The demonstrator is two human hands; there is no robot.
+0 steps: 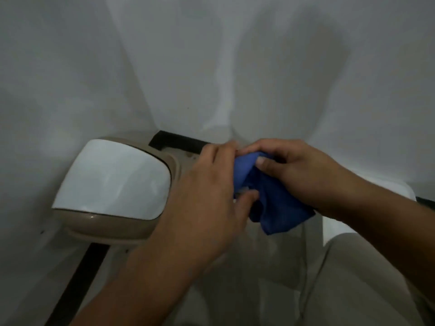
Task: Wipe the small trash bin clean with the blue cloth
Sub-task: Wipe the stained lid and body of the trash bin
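Note:
The small trash bin [113,191] stands in the corner at the left, beige with a glossy white swing lid. A crumpled blue cloth [270,203] is held just right of the bin, off its surface. My left hand [207,196] grips the cloth's left side, thumb pressed into the fabric, and covers the bin's right edge. My right hand [289,170] pinches the cloth's upper fold from the right. The lower end of the cloth hangs free below both hands.
White walls [211,67] meet in a corner behind the bin. A black skirting strip [179,140] runs along the floor edge, and another black strip [77,278] runs down the left. My trouser leg [341,278] fills the lower right.

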